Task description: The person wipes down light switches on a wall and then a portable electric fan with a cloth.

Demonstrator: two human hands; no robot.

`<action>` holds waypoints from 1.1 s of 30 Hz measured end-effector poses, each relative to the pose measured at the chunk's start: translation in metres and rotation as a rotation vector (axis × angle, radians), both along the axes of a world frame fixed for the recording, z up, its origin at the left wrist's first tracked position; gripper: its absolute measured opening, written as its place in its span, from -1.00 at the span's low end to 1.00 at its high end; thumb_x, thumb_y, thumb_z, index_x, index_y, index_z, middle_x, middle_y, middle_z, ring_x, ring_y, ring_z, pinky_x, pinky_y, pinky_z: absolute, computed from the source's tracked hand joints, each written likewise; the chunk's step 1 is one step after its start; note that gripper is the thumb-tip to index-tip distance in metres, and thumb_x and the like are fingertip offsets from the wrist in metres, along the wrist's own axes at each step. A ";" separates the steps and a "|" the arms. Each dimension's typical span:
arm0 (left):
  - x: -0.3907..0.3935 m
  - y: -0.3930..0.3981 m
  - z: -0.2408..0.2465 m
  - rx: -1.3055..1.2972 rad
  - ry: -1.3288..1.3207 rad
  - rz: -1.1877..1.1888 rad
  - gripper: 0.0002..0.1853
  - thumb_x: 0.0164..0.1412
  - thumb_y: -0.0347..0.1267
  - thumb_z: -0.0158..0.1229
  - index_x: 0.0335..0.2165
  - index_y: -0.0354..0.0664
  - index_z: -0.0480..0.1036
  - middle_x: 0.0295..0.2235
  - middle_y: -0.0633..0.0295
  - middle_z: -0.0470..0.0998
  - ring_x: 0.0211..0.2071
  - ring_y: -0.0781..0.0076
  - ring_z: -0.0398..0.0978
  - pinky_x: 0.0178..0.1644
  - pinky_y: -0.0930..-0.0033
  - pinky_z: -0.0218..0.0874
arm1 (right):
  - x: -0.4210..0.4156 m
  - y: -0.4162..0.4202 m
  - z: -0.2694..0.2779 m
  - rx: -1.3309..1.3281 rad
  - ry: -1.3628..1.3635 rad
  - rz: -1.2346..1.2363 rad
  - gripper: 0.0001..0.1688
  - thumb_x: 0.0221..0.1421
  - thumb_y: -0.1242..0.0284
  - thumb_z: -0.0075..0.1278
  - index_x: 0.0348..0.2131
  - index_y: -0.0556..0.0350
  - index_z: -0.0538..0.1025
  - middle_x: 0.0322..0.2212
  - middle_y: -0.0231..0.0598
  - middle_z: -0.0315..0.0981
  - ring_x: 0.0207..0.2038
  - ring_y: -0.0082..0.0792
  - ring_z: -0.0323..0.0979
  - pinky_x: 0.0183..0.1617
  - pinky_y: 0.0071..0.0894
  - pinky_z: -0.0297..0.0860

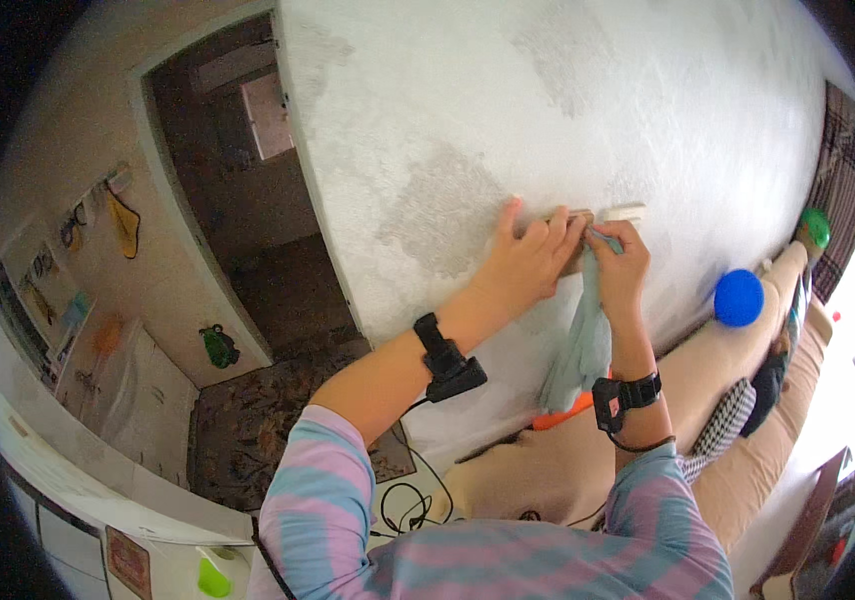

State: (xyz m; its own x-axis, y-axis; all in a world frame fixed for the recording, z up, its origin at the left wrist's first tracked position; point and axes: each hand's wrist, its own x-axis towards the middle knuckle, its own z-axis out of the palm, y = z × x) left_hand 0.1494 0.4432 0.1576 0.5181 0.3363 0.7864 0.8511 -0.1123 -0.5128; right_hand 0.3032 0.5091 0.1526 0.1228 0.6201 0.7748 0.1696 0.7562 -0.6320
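Note:
Against the white wall (637,112), my left hand (525,255) lies over a small brown board (571,264), which looks like wood. Its fingertips reach the board's upper edge and the little finger sticks out to the side; the thumb is hidden. Beside it, my right hand (622,262) pinches a pale blue-green cloth (585,345) at its top, close to the board's right end. From there the cloth hangs down in folds. A small off-white fitting (625,212) sits on the wall just above my right hand. What lies between the fingertips is hidden.
Below the wall runs a beige-covered sofa (570,472) with an orange object (564,412) behind the cloth. A blue round object (739,298) and a checked cushion (724,420) are to the right. Black cables (412,506) lie below; a doorway (247,187) opens left.

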 end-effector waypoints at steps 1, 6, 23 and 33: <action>0.000 -0.002 0.001 -0.013 0.007 0.002 0.03 -0.41 -0.10 0.39 0.13 -0.06 0.19 0.02 0.26 0.23 -0.19 0.40 0.21 0.13 -0.22 -0.12 | -0.001 0.001 0.003 -0.059 0.021 0.010 -0.87 -0.11 0.53 0.14 -0.45 0.21 0.52 -0.48 -0.22 0.45 -0.35 -0.32 0.41 -0.24 -0.42 0.31; -0.007 -0.017 0.007 -0.017 0.036 0.046 0.02 -0.40 -0.10 0.39 0.12 -0.07 0.19 0.02 0.24 0.23 -0.20 0.40 0.22 0.15 -0.21 -0.11 | -0.013 -0.003 0.020 -0.006 0.024 -0.041 -0.87 -0.10 0.53 0.13 -0.46 0.22 0.50 -0.46 -0.23 0.46 -0.35 -0.33 0.41 -0.21 -0.42 0.30; -0.001 -0.056 -0.010 -0.383 -0.362 -0.221 -0.04 -0.18 -0.18 0.35 0.16 -0.18 0.08 0.18 0.02 0.07 0.05 0.11 0.20 0.23 -0.13 -0.19 | 0.027 -0.057 -0.002 -0.249 0.619 0.386 -0.81 0.10 0.43 0.05 -0.30 0.18 0.50 -0.44 -0.43 0.43 -0.40 -0.63 0.31 -0.30 -0.64 0.25; 0.032 -0.151 -0.126 -1.287 -1.585 -0.929 -0.48 0.22 -0.28 0.05 0.09 -0.26 0.21 0.01 0.09 0.34 0.01 0.42 0.28 0.08 0.35 0.09 | 0.010 -0.183 -0.087 -0.341 0.132 0.462 -0.76 0.11 0.59 -0.06 -0.20 0.18 0.53 -0.29 -0.22 0.52 -0.22 -0.50 0.42 -0.15 -0.51 0.34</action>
State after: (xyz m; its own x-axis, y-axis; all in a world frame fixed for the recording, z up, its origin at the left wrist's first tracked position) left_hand 0.1812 0.2923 0.0312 0.1525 0.9626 0.2240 -0.0999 -0.2105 0.9725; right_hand 0.3131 0.3256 0.0653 -0.1373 0.8436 0.5191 -0.2259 0.4835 -0.8457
